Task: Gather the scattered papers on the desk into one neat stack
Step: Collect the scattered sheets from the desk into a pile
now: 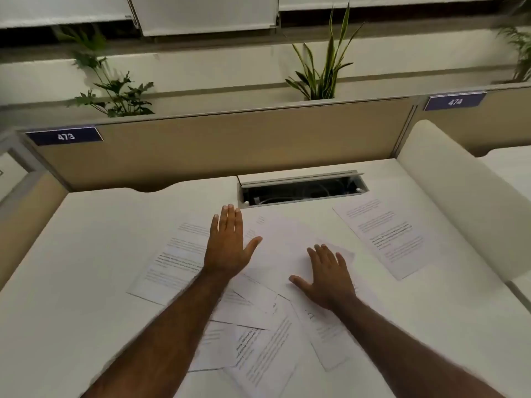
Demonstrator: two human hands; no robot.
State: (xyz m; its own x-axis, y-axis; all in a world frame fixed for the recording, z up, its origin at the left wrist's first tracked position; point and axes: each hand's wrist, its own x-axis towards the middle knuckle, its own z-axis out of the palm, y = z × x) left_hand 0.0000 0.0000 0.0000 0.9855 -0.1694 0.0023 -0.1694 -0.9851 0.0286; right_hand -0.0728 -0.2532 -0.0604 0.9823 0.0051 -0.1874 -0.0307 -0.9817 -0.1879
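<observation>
Hands over scattered papers at an office workstation, seen from a head-worn camera. Left hand [228, 245] lies palm-down with its fingers [230, 218] straight and close together, thumb spread; it rests on or just above the overlapping sheets at the middle of the counter [86, 254] and grasps nothing. Right hand [327, 275] is likewise flat and released, fingers slightly splayed, over a pale sheet whose far corner appears a little lifted. Whether either palm actually presses the paper cannot be told. The flat, open posture suits sliding sheets together rather than pinching one up, so the gathering step is judged to be only beginning.

Papers [258, 320] are not yet stacked: most form a loose, crisscrossed heap between and below the forearms, each sheet turned at its own angle. One printed sheet [172, 262] juts out to the left of the heap, partly under the left wrist. A separate printed sheet [383, 234] lies well apart at the right, touching no other page, and is judged to need its own reach.

Counter is smooth and off-white, with an open cable slot [301, 191] at its rear showing wires inside. A tan partition [230, 142] closes the back, carrying blue number plates reading 473 [65, 136] and 474 [454, 101]. Potted plants [321, 73] stand on the ledge behind, beneath lowered white blinds [201, 12]. A rounded white divider [448, 185] bounds the right side.
</observation>
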